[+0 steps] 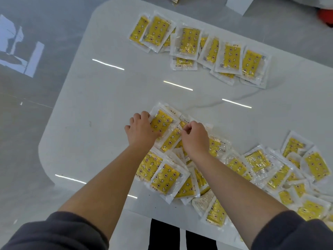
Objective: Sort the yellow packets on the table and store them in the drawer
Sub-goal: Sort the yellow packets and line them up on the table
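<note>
Yellow packets with star and flower prints in clear wrappers lie on a white table (108,98). A row of several overlapping packets (200,47) runs along the far side. A loose heap of packets (255,168) spreads over the near right. My left hand (142,129) grips the left edge of a packet (161,121) at the heap's far left end. My right hand (195,137) has curled fingers pinching the edge of a neighbouring packet (171,139). No drawer is in view.
The table's rounded near-left corner (45,150) borders grey shiny floor (27,123). A bare strip of tabletop lies between the far row and the near heap. White and red objects (326,15) sit past the far edge, top right.
</note>
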A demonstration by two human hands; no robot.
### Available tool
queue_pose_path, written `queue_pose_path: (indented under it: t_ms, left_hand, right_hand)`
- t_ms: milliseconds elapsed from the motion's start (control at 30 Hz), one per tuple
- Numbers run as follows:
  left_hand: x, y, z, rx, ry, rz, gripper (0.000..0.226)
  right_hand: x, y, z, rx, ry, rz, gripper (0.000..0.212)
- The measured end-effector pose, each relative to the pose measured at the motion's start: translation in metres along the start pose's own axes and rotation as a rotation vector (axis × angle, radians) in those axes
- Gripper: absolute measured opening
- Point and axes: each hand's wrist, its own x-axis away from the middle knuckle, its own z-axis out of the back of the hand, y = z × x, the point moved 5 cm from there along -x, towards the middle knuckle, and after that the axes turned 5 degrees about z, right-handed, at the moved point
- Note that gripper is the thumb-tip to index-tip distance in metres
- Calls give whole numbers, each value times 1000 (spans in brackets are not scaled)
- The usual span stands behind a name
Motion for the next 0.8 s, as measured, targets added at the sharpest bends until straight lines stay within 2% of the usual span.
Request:
queue_pose_path:
  t_ms: [133, 200, 267, 400, 467, 533, 600, 800]
  left_hand:
    - [-6, -10, 3, 207, -80, 63, 27]
    - [-6, -15, 2, 306, -110, 73, 21]
    - [-6, -20, 2, 359, -103, 69, 26]
    - [-7, -20, 5, 361, -69, 10, 62]
    - [-7, -14, 3, 323, -77, -30, 71]
    - [-6, -8, -2, 280, -74, -69, 70]
    - [-3, -7, -5, 319, -58, -68, 69]
    - [3, -8, -3, 511, -44, -153, 50]
  right_hand:
    - [0, -2, 5, -195, 8, 44, 7]
    - [2, -3, 8, -277, 1, 64, 7]
    - [2, -4, 9, -343, -32, 56, 6]
    - [-2, -6, 3, -440, -110, -49, 5]
    - [-3, -11, -6, -543, -149, -142, 5]
    - [-4, -13, -18, -708, -181, -260, 21]
    - [-5, -13, -29, -814, -210, -301, 34]
    - [-4, -21, -46, -816, -236, -304, 9]
